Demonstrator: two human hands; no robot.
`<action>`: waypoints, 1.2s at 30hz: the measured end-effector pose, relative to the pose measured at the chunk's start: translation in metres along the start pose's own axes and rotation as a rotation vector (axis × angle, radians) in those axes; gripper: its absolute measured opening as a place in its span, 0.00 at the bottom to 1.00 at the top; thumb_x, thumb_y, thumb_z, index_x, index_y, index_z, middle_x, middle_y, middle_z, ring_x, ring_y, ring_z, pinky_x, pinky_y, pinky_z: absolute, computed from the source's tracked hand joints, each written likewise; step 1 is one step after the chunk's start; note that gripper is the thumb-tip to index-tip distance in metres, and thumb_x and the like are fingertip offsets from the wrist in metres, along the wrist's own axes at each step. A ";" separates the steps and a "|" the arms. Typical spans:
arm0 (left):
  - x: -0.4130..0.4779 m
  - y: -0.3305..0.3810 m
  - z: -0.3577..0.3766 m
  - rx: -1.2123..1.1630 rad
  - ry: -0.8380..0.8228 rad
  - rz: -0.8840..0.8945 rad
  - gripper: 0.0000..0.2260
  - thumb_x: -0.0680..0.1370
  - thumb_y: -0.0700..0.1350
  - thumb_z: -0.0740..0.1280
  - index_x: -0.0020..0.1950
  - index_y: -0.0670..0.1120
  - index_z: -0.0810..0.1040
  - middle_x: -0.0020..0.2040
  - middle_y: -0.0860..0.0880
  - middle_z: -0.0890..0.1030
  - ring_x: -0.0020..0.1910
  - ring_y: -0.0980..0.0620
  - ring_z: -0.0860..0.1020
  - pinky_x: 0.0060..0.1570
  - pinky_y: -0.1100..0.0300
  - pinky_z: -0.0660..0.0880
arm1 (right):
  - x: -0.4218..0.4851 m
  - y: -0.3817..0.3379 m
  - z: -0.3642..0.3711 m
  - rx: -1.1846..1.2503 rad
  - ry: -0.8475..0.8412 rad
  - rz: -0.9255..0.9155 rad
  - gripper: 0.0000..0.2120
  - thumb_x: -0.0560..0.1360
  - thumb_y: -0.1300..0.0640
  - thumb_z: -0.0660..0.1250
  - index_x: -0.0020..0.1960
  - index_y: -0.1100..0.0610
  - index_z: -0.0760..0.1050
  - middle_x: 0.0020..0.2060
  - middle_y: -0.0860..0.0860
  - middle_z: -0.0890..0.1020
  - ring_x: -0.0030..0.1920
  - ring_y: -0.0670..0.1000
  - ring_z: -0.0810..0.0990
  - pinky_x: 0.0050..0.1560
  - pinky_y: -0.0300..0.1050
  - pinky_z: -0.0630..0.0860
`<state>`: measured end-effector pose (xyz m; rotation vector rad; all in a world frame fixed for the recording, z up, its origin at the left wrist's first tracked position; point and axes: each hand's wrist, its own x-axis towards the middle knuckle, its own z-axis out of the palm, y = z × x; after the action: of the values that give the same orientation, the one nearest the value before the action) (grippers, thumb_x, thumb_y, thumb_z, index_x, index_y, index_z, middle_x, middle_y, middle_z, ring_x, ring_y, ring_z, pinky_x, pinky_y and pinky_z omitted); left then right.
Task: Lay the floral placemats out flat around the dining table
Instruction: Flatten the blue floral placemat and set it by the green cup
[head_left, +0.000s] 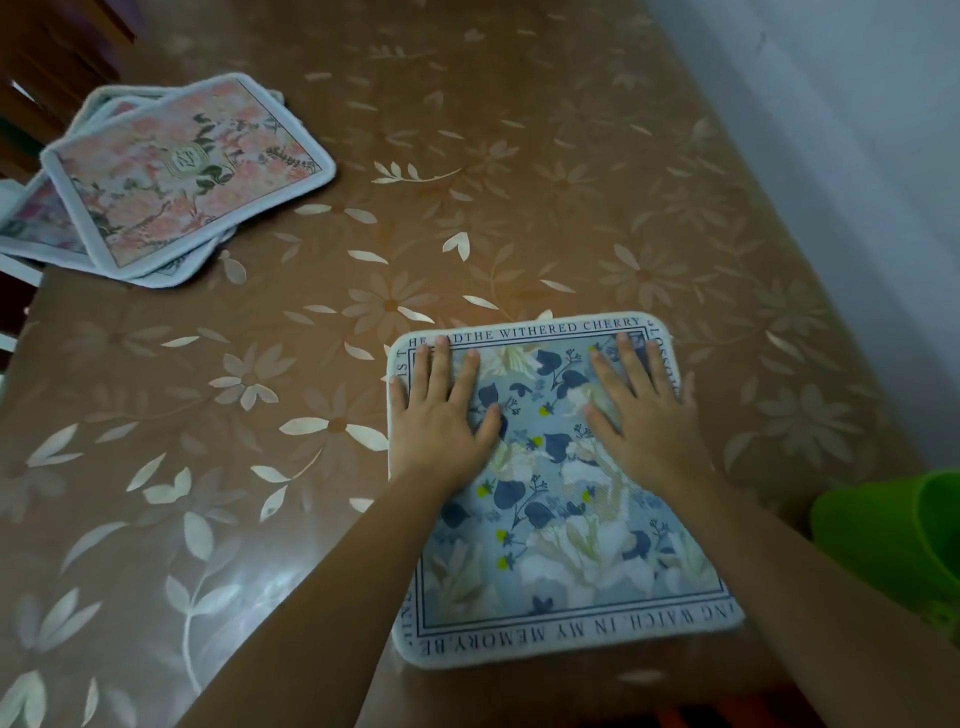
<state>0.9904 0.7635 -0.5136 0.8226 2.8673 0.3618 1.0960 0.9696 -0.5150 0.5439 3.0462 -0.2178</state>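
A blue floral placemat (561, 519) with a white border and printed lettering lies flat near the table's front edge, right of centre. My left hand (441, 415) rests palm down on its far left part, fingers spread. My right hand (639, 410) presses flat on its far right part, fingers also apart. Neither hand grips anything. A loose stack of placemats (176, 176) sits at the table's far left, with a pink floral one on top and others partly hidden beneath it.
The table (467, 156) is covered by a glossy brown cloth with pale flower prints. A pale wall (857, 130) runs along its right side. A green plastic object (898, 525) stands at the right edge. Dark chair parts (31, 78) show at far left.
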 end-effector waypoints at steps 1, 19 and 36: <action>-0.007 0.000 0.000 -0.008 -0.005 0.011 0.29 0.74 0.63 0.45 0.72 0.57 0.42 0.76 0.49 0.41 0.73 0.51 0.37 0.69 0.46 0.38 | -0.012 0.002 0.000 0.006 -0.009 -0.020 0.28 0.73 0.35 0.39 0.70 0.40 0.38 0.74 0.47 0.43 0.74 0.53 0.41 0.69 0.67 0.48; -0.137 0.021 0.013 0.074 -0.137 0.132 0.30 0.75 0.66 0.45 0.70 0.58 0.34 0.74 0.51 0.35 0.71 0.49 0.32 0.68 0.43 0.36 | -0.142 -0.035 -0.005 0.019 -0.078 -0.021 0.29 0.73 0.39 0.47 0.72 0.46 0.52 0.73 0.53 0.57 0.73 0.62 0.51 0.66 0.71 0.53; -0.200 -0.039 -0.097 0.009 0.012 0.058 0.19 0.76 0.51 0.59 0.66 0.49 0.67 0.69 0.46 0.68 0.70 0.47 0.60 0.68 0.45 0.53 | -0.152 -0.151 -0.064 0.190 -0.102 -0.206 0.24 0.76 0.47 0.55 0.71 0.50 0.56 0.72 0.49 0.61 0.72 0.50 0.54 0.72 0.56 0.51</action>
<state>1.1198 0.6057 -0.4182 0.9093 2.8634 0.3619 1.1847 0.7866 -0.4220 0.2163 2.9960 -0.5285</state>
